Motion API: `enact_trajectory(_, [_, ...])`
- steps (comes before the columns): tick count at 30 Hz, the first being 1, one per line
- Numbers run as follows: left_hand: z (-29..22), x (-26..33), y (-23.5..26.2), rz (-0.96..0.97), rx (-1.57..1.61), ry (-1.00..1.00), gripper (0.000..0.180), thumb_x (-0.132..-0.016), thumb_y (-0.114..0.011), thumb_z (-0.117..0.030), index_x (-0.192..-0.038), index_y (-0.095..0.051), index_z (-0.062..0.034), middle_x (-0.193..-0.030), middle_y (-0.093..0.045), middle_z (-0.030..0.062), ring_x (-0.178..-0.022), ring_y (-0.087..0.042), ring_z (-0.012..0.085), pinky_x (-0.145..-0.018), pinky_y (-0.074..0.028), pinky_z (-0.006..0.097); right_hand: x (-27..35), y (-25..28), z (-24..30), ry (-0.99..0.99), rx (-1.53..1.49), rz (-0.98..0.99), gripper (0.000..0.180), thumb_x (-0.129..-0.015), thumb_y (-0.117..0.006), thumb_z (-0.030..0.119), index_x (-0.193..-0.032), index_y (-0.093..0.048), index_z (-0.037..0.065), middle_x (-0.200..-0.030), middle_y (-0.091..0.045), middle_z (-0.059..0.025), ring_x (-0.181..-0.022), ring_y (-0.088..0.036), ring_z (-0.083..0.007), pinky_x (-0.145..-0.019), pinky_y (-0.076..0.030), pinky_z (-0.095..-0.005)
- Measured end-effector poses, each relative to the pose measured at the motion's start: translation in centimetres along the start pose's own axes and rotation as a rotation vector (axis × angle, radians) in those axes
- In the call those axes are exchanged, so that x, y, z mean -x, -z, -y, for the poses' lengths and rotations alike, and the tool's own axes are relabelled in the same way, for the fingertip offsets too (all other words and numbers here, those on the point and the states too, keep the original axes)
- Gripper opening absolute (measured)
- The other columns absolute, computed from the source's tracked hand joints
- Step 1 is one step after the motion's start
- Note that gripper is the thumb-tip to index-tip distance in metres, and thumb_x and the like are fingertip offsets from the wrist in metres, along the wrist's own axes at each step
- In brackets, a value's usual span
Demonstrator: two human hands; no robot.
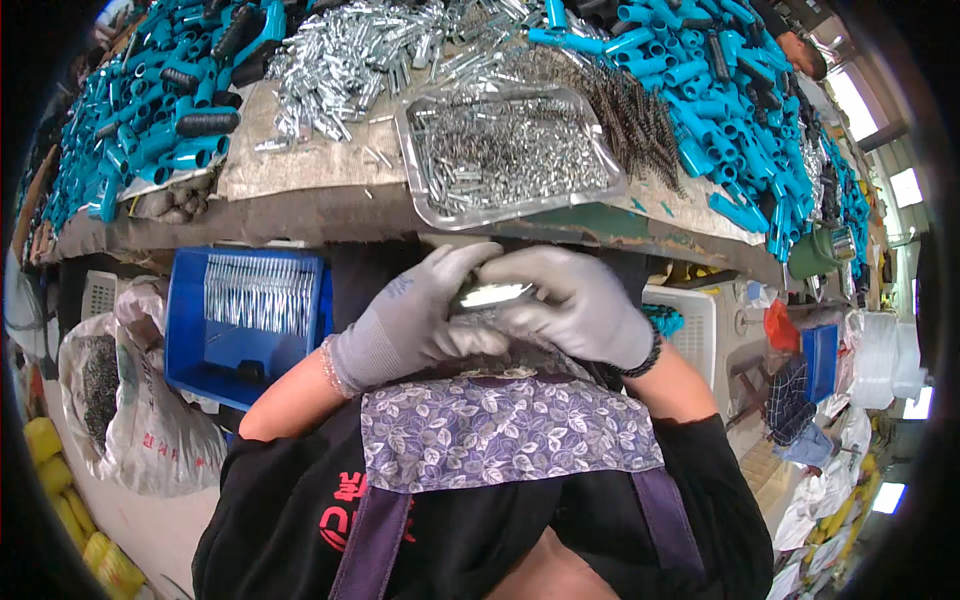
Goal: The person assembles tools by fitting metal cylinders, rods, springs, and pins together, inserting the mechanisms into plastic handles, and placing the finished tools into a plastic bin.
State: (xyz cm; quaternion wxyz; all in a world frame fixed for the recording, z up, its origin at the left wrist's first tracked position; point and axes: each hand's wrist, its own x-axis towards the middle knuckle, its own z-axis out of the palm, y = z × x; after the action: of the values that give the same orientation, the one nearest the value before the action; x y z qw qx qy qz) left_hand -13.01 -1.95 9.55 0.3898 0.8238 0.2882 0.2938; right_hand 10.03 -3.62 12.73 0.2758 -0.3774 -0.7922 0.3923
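My left hand and my right hand, both in light grey gloves, meet in front of my chest. Between them they hold a shiny silver metal piece; the fingers cover most of it, so its kind does not show. Just beyond the hands, at the bench's near edge, sits a metal tray heaped with small silver parts. Dark coiled springs lie along the tray's right side. Behind it spreads a pile of silver metal tubes and rods.
Teal plastic handles are heaped on the bench's left, and more teal handles on its right. Below left stand a blue bin with silver rods and a white sack of small dark parts. A white crate is at right.
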Motion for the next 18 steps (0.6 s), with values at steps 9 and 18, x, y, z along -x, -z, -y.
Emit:
enact_trajectory(9, [3.1, 0.0, -2.3, 0.245, 0.658, 0.632, 0.053, -0.1, -0.062, -0.03, -0.14, -0.046, -0.0005, -0.085, -0.063, 0.0053, -0.081, -0.06, 0.0101, -0.066, -0.051, 0.028, 0.7, -2.6, -3.9, 0.05, 0.395, -0.116, 0.051, -0.095, -0.052, 0.054, -0.087, -0.07, 0.007, -0.077, -0.064, -0.0178, -0.074, -0.063, -0.0374, -0.069, -0.051, -0.0458])
enact_trajectory(18, [9.9, 0.7, -5.3, 0.07, 1.349, 0.944, 0.029, -0.108, -0.043, -0.03, -0.109, -0.057, -0.0047, -0.085, -0.059, 0.0048, -0.073, -0.057, 0.0159, -0.064, -0.051, 0.03, -4.7, -0.6, -6.8, 0.177, 0.843, -0.418, 0.025, -0.081, -0.073, 0.031, -0.099, -0.071, 0.013, -0.091, -0.065, -0.004, -0.087, -0.059, -0.0266, -0.077, -0.047, -0.0425])
